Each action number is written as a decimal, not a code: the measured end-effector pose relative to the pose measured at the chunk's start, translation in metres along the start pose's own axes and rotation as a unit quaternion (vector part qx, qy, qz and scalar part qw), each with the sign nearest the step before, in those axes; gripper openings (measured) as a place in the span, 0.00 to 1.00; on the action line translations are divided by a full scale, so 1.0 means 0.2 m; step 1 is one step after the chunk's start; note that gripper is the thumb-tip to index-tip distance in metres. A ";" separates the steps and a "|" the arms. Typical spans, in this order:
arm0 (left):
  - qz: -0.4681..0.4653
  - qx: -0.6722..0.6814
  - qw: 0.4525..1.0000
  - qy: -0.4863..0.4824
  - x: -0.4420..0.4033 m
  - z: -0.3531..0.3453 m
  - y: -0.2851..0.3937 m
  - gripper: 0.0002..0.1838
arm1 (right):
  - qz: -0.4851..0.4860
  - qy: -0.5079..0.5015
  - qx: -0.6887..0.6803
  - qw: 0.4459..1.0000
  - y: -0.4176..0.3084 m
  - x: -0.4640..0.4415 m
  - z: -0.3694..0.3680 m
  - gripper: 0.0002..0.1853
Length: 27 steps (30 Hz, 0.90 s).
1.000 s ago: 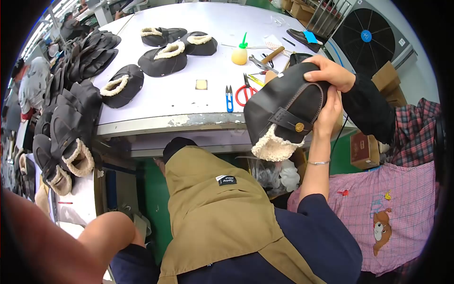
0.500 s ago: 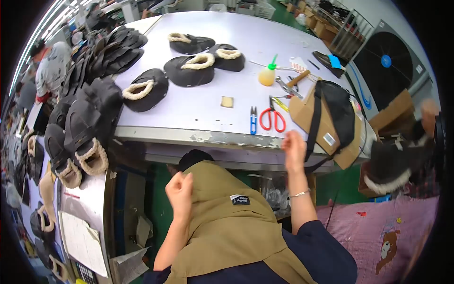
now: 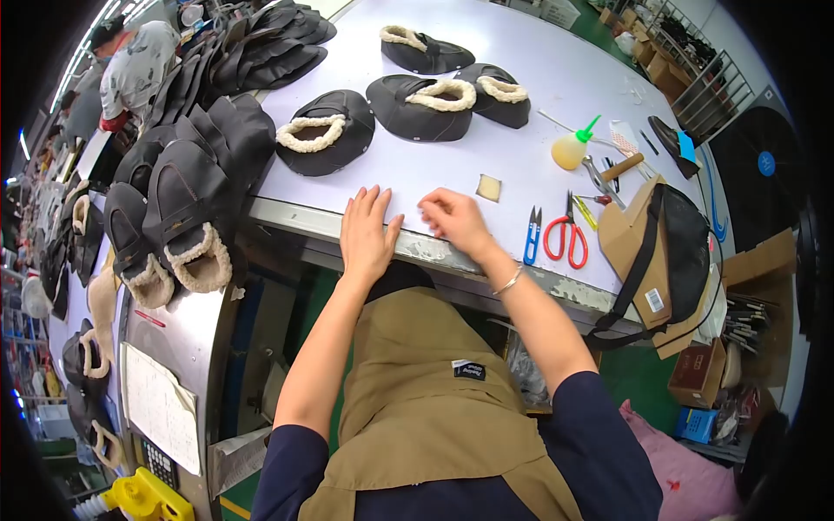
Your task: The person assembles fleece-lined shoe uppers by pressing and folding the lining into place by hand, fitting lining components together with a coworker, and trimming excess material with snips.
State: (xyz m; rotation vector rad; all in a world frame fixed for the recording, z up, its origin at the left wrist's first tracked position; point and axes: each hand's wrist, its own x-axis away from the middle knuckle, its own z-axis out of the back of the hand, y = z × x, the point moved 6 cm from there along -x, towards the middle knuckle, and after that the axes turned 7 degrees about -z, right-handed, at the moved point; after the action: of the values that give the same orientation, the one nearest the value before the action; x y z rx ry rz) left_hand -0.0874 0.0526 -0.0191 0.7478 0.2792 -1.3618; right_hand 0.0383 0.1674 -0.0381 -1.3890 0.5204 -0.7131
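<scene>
Half a second ago both hands were raised apart over the apron; now they are at the bench (image 3: 408, 167) edge. The left hand (image 3: 368, 236) lies palm down, fingers stretched out, near the closest shoe (image 3: 349, 139). The right hand (image 3: 455, 221) is loosely curled beside the patch (image 3: 489, 188); whether it holds anything I cannot tell. The shoe seen at the right beside the co-worker then is out of view; pink cloth (image 3: 682, 469) shows lower right.

Four fleece-lined shoes sit on the white bench, its front edge worn. To their right are snips (image 3: 532, 240), scissors (image 3: 569, 227), a bottle (image 3: 569, 152), a hammer (image 3: 624, 167) and a bag (image 3: 682, 260) over cardboard (image 3: 624, 236). More shoes are piled left, near another person (image 3: 141, 74); a fan (image 3: 764, 165) stands far right.
</scene>
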 end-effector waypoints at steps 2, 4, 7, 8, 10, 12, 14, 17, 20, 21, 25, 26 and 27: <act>-0.012 -0.021 0.999 -0.022 0.00 0.00 0.00 0.23 | -0.015 0.047 -0.036 0.998 0.05 -0.09 0.16 0.08; -0.021 -0.041 0.999 -0.028 0.00 0.00 0.01 0.23 | -0.050 0.159 0.009 0.986 0.10 -0.15 0.38 0.07; -0.015 -0.047 0.998 -0.030 0.00 0.00 0.00 0.23 | 0.045 0.263 0.179 0.947 -0.08 -0.21 0.52 0.06; -0.015 -0.045 0.999 -0.023 0.00 0.00 0.00 0.23 | 0.109 0.287 0.245 0.920 -0.16 -0.23 0.52 0.07; -0.011 -0.037 0.999 -0.016 0.00 0.00 0.00 0.23 | 0.175 0.271 0.243 0.915 -0.41 -0.25 0.43 0.09; -0.011 -0.037 0.999 -0.006 0.00 0.00 0.00 0.22 | 0.227 0.259 0.295 0.891 -0.47 -0.33 0.37 0.11; -0.006 -0.033 0.999 -0.005 0.00 0.01 0.00 0.22 | 0.267 0.250 0.402 0.840 -0.41 -0.50 0.36 0.13; -0.006 -0.029 1.000 -0.003 0.00 0.01 -0.01 0.23 | 0.214 0.159 0.488 0.831 -0.39 -0.57 0.27 0.14; 0.001 -0.011 1.000 -0.007 0.01 -0.01 -0.04 0.24 | 0.106 0.095 0.442 0.886 -0.47 -0.26 0.10 0.15; 0.005 0.011 1.000 0.012 0.01 0.00 -0.05 0.22 | 0.148 0.127 0.476 0.858 -0.47 -0.15 0.08 0.15; 0.151 0.248 0.954 0.077 0.05 0.11 -0.08 0.11 | 0.078 0.124 0.389 0.909 -0.38 0.25 0.10 0.14; 0.160 0.291 0.940 0.077 0.06 0.11 -0.02 0.11 | 0.078 0.129 0.366 0.918 -0.38 0.31 0.11 0.14; 0.170 0.333 0.924 0.076 0.07 0.11 0.04 0.11 | 0.077 0.134 0.342 0.927 -0.37 0.36 0.11 0.15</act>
State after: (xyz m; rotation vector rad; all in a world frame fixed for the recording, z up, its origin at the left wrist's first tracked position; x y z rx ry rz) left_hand -0.0822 0.0269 -0.0083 1.4018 -0.2089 -1.0569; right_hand 0.0935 0.1285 0.0434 -0.5941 0.5193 -0.8552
